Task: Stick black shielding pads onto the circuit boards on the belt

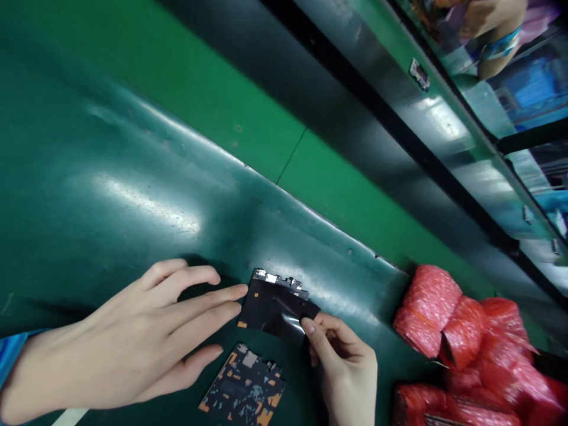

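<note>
A small dark rectangular board (270, 305) with metal connectors on its far edge lies on the green belt (110, 177). My left hand (146, 337) rests flat beside it, fingers spread, fingertips touching its left edge. My right hand (344, 364) pinches a clear film (290, 322) at the board's near right corner, between thumb and forefinger. A second board (244, 390), dark with orange patches, lies on the belt just in front, between my two hands.
Several red bubble-wrap bags (461, 337) are piled at the right. A brighter green strip (248, 112) and a dark rail (399, 124) run along the belt's far side. Another person's arm (488, 29) shows at the top right behind a glossy shelf.
</note>
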The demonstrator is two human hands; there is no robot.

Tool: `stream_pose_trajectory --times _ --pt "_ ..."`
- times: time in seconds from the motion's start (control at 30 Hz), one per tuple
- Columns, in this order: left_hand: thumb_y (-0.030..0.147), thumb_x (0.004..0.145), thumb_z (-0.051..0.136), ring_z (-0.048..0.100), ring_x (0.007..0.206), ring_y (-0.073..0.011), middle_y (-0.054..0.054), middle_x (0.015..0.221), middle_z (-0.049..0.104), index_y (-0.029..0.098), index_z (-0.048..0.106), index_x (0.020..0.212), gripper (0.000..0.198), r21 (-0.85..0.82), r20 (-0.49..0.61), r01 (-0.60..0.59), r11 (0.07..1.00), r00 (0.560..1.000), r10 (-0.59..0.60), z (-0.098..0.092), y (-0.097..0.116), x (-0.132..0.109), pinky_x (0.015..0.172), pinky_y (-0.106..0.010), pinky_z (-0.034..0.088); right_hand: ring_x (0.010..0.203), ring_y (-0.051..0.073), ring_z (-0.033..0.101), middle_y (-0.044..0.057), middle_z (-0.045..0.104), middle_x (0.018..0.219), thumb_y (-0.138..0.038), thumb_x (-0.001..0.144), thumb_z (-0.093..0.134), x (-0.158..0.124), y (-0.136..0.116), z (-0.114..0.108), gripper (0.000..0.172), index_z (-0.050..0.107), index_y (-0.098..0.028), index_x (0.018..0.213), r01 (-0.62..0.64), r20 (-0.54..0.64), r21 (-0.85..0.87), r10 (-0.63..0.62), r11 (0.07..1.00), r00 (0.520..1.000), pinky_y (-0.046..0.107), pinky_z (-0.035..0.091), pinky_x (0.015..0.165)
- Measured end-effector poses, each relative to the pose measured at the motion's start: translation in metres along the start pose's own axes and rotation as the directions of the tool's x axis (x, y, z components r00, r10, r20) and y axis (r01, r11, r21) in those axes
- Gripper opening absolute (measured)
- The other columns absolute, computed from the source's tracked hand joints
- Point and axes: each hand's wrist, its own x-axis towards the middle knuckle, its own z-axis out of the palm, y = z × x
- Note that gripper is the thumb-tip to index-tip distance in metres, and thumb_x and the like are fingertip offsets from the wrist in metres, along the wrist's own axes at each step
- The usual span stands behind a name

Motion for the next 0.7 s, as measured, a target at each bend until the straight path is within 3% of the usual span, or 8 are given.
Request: stream_pose_trajectory --times 0.17,0.33,0.43,0.5,0.57,0.63,0.7 --pt "0.055 0.094 0.051 0.03 0.137 -0.0317 0.007 0.153 0.043 0.029 0.044 0.149 0.061 0.009 0.07 -0.036 0.999 0.997 0.035 0.002 0.004 0.007 0.12 -0.045 -0.006 0.044 0.009 0.043 -0.004 0.051 0.048 -0.035 0.074 0.077 0.005 0.003 0.0 0.02 0.072 -0.018 0.067 0.148 0.083 -0.028 -0.145 0.989 0.986 0.018 0.036 0.042" --pt "0.063 0.093 0.05 0.026 0.141 -0.0332 0.004 0.153 0.043 0.024 0.045 0.148 0.068 0.046 0.054 -0.028 0.999 0.998 0.025 0.007 0.003 0.015 0.12 -0.044 -0.007 0.046 0.011 0.053 -0.001 0.063 0.056 -0.033 0.082 0.07 0.007 0.008 0.009 0.02 0.069 -0.017 0.071 0.337 0.092 -0.082 -0.33 0.938 0.94 0.019 0.043 0.044" --pt "0.06 0.092 0.053 0.027 0.14 -0.0349 0.005 0.153 0.042 0.026 0.049 0.146 0.064 0.076 0.019 -0.036 0.996 0.999 0.035 0.007 0.002 0.016 0.119 -0.047 -0.004 0.046 0.012 0.055 -0.001 0.063 0.058 -0.036 0.087 0.069 0.008 0.008 -0.001 0.021 0.069 -0.016 0.079 0.526 0.034 -0.334 -0.547 0.782 0.836 0.021 0.045 0.046" --pt "0.059 0.091 0.054 0.025 0.141 -0.0359 0.005 0.153 0.042 0.027 0.05 0.145 0.063 0.09 0.008 -0.044 0.995 0.999 0.043 0.007 0.001 0.015 0.119 -0.049 -0.004 0.05 0.013 0.06 0.001 0.066 0.062 -0.037 0.091 0.067 0.003 0.004 -0.014 0.023 0.07 -0.014 0.086 0.575 -0.021 -0.506 -0.676 0.643 0.736 0.022 0.048 0.051" --pt "0.058 0.091 0.055 0.024 0.141 -0.036 0.006 0.153 0.043 0.028 0.05 0.144 0.061 0.1 0.006 -0.06 0.993 0.998 0.06 0.007 0.001 0.016 0.118 -0.049 -0.003 0.068 0.017 0.069 0.008 0.073 0.079 -0.031 0.097 0.057 -0.007 -0.002 -0.022 0.023 0.07 -0.012 0.099 0.618 -0.004 -0.608 -0.779 0.499 0.627 0.025 0.054 0.065" --pt "0.057 0.092 0.055 0.024 0.142 -0.0356 0.005 0.152 0.044 0.027 0.051 0.143 0.06 0.111 -0.004 -0.085 0.99 0.996 0.086 0.006 0.0 0.016 0.118 -0.048 0.0 0.104 0.024 0.07 0.018 0.073 0.113 -0.026 0.1 0.047 -0.02 -0.004 -0.02 0.032 0.063 -0.008 0.122 0.706 0.178 -0.639 -0.835 0.304 0.52 0.034 0.054 0.087" --pt "0.057 0.091 0.056 0.025 0.142 -0.0357 0.003 0.151 0.046 0.025 0.052 0.143 0.061 0.141 -0.029 -0.099 0.985 0.994 0.104 0.004 -0.001 0.017 0.117 -0.046 0.005 0.135 0.032 0.051 0.024 0.055 0.142 -0.034 0.1 0.046 -0.029 0.001 -0.006 0.051 0.049 -0.002 0.141 0.794 0.43 -0.599 -0.794 0.106 0.43 0.048 0.045 0.105"
